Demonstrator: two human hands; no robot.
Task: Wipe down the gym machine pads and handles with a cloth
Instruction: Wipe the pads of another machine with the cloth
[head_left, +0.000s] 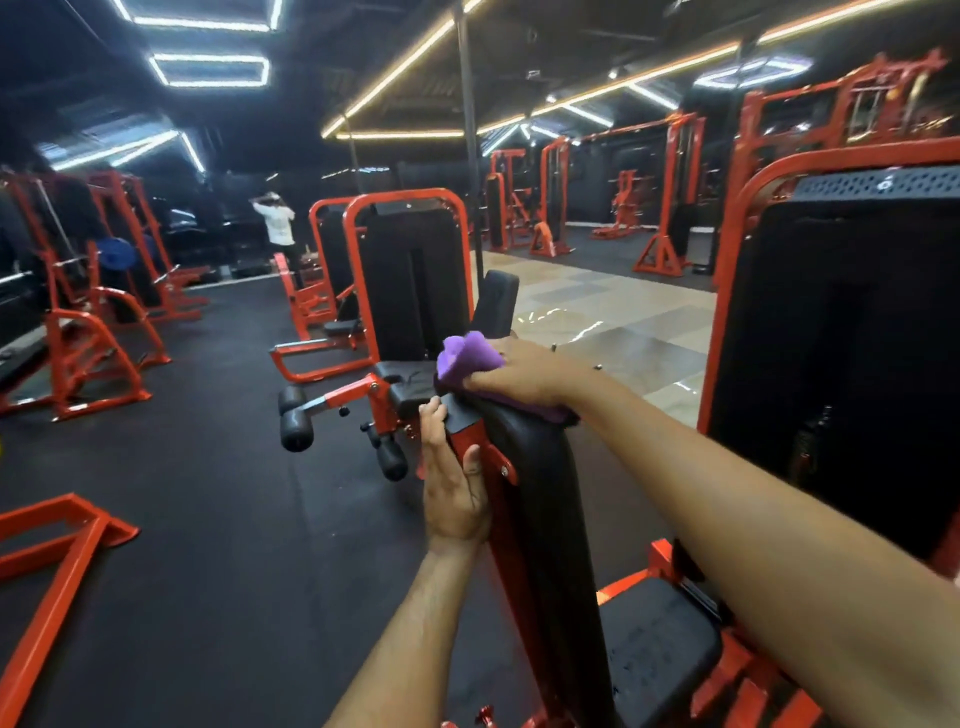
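Observation:
A tall black back pad (540, 499) on a red frame stands upright in front of me, with its black seat pad (660, 649) below to the right. My right hand (524, 371) presses a purple cloth (470, 358) onto the top edge of the back pad, fingers bunching the cloth. My left hand (452, 488) grips the left edge of the pad's backing and red frame, thumb on the near side, fingers wrapped behind.
A red leg machine (405, 291) with black roller pads (296, 431) stands just beyond. A large weight-stack housing (841, 332) rises at the right. More red machines line the left and back. A person (278, 226) stands far off. Black rubber floor lies to the left.

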